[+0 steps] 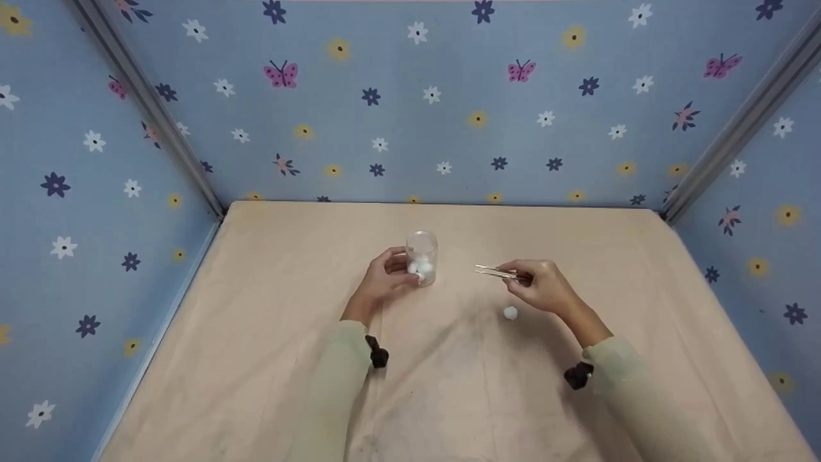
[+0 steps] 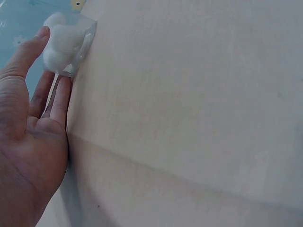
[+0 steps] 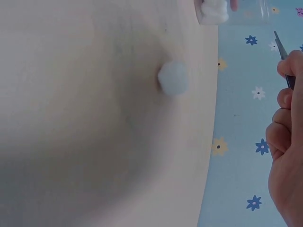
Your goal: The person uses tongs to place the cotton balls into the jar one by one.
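A clear jar [image 1: 422, 244] with several white cotton balls [image 2: 64, 42] in its lower part stands upright on the cloth. My left hand [image 1: 381, 279] grips it from the left, thumb in front and fingers behind. To the right of the jar, my right hand [image 1: 544, 285] pinches metal tweezers [image 1: 490, 272]. Their tips point left toward the jar, slightly apart, with nothing seen between them. One loose cotton ball [image 1: 510, 313] lies on the cloth just below the right hand; it shows large in the right wrist view as a white ball [image 3: 173, 78].
A beige cloth [image 1: 288, 276] with creases covers the table. Blue flowered panels [image 1: 397, 109] stand at the back and both sides, with grey posts [image 1: 154, 109] at the corners. Dark wrist devices [image 1: 378, 357] sit over the pale sleeves.
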Demonstrator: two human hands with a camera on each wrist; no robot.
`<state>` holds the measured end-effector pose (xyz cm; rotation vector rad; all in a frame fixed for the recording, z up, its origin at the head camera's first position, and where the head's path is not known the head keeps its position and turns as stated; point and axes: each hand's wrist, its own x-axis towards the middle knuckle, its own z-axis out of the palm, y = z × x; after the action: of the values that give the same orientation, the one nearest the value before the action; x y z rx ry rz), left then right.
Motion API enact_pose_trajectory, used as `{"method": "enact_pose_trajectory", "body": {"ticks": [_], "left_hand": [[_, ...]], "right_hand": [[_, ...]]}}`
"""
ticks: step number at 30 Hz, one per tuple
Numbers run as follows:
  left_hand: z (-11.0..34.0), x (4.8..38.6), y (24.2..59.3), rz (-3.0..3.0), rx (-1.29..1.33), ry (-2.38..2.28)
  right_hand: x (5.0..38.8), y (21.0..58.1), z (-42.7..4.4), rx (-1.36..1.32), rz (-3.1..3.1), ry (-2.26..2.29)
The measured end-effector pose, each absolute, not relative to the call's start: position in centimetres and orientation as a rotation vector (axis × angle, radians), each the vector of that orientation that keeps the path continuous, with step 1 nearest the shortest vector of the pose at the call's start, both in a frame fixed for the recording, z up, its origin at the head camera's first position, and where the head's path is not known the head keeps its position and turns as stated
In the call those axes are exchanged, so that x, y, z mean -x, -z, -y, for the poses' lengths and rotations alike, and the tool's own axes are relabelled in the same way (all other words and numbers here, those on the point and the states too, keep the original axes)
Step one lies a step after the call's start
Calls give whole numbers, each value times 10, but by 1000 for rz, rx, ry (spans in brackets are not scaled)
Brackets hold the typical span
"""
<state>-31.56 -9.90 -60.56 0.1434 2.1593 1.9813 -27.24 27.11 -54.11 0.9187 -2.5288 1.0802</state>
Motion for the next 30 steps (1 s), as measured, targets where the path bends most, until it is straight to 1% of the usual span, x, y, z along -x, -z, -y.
{"method": "enact_pose_trajectory", "body": {"ticks": [18,30], "left_hand": [[99,315,606,-2165,-154,-1976],[100,313,604,-2147,-155,-1972]], "right_hand": [[252,554,-292,-1051,2473,-1005],[239,571,-316,-986,2581,-999]]}}
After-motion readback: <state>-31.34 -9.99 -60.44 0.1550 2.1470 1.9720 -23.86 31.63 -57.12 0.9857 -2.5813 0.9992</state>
